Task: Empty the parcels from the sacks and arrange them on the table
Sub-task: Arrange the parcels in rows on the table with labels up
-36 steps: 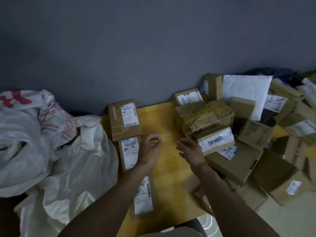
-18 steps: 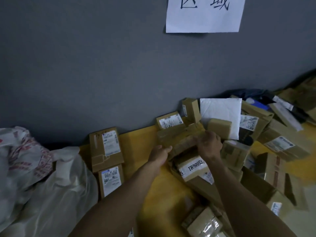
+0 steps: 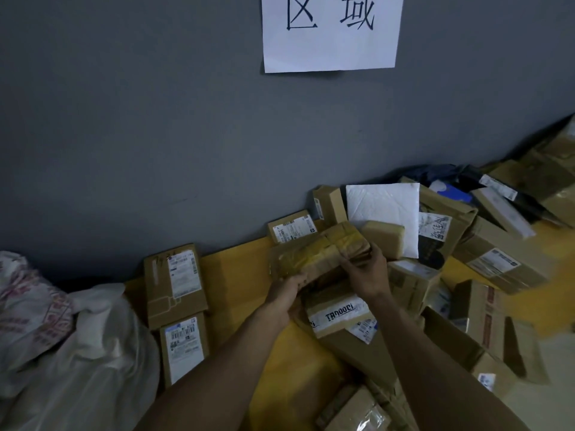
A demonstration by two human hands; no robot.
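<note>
**Tape-wrapped parcel clasped at both ends**

Left grip (image 3: 284, 293) curled round the near left end of the tape-wrapped parcel (image 3: 317, 255). Right grip (image 3: 368, 273) clasping its right end, fingers wrapped over the crumpled edge. Parcel tilted between the two grips, over the heap on the right half of the yellow surface (image 3: 242, 275); lifted clear or resting on the heap, impossible to tell. Directly below and nearer, a carton with a white printed tape band (image 3: 337, 315). Just beyond the right grip, a small tan box (image 3: 384, 236) against a white padded envelope (image 3: 384, 209) propped on the grey wall. On the left of the surface, well apart from both grips, a far labelled carton (image 3: 175, 283) and a near labelled carton (image 3: 183, 348), labels up. Further left, a crumpled white sack (image 3: 77, 353). High on the wall, a paper sign (image 3: 329, 32) with two characters.
</note>
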